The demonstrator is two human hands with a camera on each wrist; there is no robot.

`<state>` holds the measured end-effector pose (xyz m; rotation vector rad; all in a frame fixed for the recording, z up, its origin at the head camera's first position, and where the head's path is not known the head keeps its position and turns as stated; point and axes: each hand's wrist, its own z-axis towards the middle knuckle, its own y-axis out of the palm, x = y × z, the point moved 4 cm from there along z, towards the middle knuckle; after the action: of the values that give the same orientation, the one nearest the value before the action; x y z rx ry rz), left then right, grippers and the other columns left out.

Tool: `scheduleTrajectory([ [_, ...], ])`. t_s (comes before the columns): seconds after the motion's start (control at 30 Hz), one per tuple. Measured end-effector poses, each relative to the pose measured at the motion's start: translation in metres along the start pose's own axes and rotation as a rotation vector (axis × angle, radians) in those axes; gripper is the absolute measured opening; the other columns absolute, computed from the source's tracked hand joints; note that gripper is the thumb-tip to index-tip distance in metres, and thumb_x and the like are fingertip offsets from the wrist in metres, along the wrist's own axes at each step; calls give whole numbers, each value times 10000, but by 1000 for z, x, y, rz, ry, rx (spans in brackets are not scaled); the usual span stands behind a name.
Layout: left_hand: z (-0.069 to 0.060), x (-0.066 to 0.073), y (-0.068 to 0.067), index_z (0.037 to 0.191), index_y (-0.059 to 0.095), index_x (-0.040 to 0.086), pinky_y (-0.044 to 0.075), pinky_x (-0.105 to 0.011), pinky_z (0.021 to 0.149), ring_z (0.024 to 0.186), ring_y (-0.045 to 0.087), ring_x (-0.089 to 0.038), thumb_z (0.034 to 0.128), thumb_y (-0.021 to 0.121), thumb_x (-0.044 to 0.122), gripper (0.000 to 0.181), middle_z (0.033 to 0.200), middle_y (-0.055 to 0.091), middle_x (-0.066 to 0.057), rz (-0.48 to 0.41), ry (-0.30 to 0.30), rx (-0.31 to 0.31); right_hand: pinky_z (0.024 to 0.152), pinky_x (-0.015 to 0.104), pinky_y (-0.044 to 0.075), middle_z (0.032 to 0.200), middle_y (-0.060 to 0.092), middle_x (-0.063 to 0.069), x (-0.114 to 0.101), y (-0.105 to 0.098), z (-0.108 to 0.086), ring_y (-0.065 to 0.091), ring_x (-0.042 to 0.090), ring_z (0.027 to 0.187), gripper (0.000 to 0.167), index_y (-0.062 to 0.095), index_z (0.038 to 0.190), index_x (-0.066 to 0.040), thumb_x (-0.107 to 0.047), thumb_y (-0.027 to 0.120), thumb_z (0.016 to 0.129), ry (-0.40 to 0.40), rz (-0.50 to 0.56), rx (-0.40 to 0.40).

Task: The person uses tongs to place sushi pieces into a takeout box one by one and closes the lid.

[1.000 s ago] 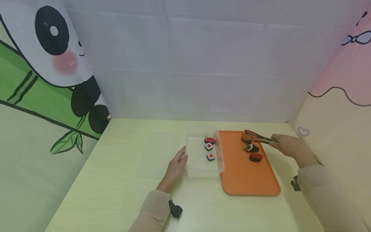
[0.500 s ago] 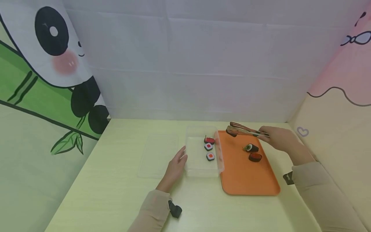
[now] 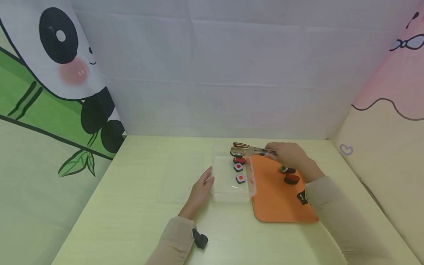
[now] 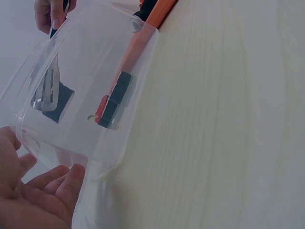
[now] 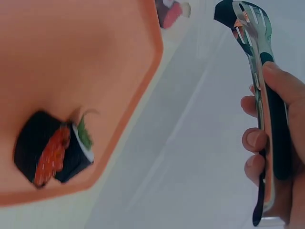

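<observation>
In the head view my right hand (image 3: pixel 288 154) grips metal serving tongs (image 3: pixel 251 150) over the far end of a clear plastic box (image 3: pixel 228 197). The tongs' tips pinch a dark-wrapped sushi piece (image 5: pixel 226 13), mostly covered by them in the head view. Inside the box are two white-rimmed sushi rolls (image 3: pixel 240 178) and a red-topped sushi piece (image 3: pixel 239 160) near the right wall. My left hand (image 3: pixel 198 189) rests against the box's left side, its fingers loosely bent at the wall (image 4: pixel 52 191).
An orange tray (image 3: pixel 281 206) adjoins the box's right side. On it lie a red-topped sushi piece (image 3: pixel 292 179) and a dark hand roll (image 3: pixel 286 169), partly behind the right hand. A clear lid (image 3: pixel 181 178) lies flat left of the box.
My right hand has lifted a dark sushi piece from the tray's far end with the tongs and carried it left over the box. The left hand has stayed in place.
</observation>
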<state>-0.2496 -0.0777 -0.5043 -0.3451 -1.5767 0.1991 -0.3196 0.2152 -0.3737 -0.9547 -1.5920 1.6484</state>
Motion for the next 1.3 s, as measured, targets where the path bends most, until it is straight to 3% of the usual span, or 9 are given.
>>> scheduleTrajectory([
  [0.17,1,0,-1,1531,333,184,354,-555,1048,1298,433,-414,1056,412,295,494,1483,404,-188,-3,-4,8,534,329,424,769,561,-51,-16,16,19,492,130,579,173,580,985,-161,-333,593,988,-24,-14,-29],
  [0.37,2,-2,-1,1528,344,186,347,-551,1055,1297,436,-409,1053,424,297,494,1484,403,-187,-16,-12,12,623,356,514,1009,675,-17,-26,30,37,583,126,693,279,630,1196,-125,-306,604,985,-37,-18,-42],
  [0.53,1,-1,-2,1527,346,182,340,-556,1057,1293,440,-410,1052,427,294,495,1482,406,-186,-15,-9,12,512,319,423,863,632,-43,-32,38,47,491,140,594,156,620,1086,-160,-281,596,991,16,11,-117],
  [0.67,0,-1,-1,1527,345,179,341,-555,1057,1297,435,-410,1053,427,284,493,1481,405,-190,-21,-12,9,503,293,381,874,623,-65,-34,44,49,468,131,598,153,614,1063,-182,-313,605,984,14,-5,-117],
  [0.8,1,-2,0,1528,344,182,343,-547,1059,1305,428,-404,1054,425,283,492,1484,402,-191,-22,-16,8,486,296,377,883,626,-68,-36,40,46,476,137,591,234,624,1124,-168,-344,618,970,20,10,-96],
  [0.93,1,-3,1,1529,342,195,339,-544,1063,1317,418,-392,1055,423,297,491,1489,399,-180,-27,-29,9,469,318,383,771,581,-57,-33,29,37,476,152,559,190,622,1039,-148,-326,620,972,28,0,-26],
  [1.07,1,-5,1,1530,341,209,340,-537,1065,1324,414,-377,1055,423,308,492,1493,399,-168,-28,-41,9,486,320,400,751,555,-73,-22,18,22,480,138,553,187,610,1005,-152,-335,621,971,42,8,17],
  [1.3,2,-5,0,1531,340,217,344,-532,1064,1320,420,-375,1053,433,290,492,1491,402,-164,-27,-37,8,470,315,374,755,563,-78,1,0,-9,468,123,548,233,612,1042,-147,-368,609,971,82,39,22],
])
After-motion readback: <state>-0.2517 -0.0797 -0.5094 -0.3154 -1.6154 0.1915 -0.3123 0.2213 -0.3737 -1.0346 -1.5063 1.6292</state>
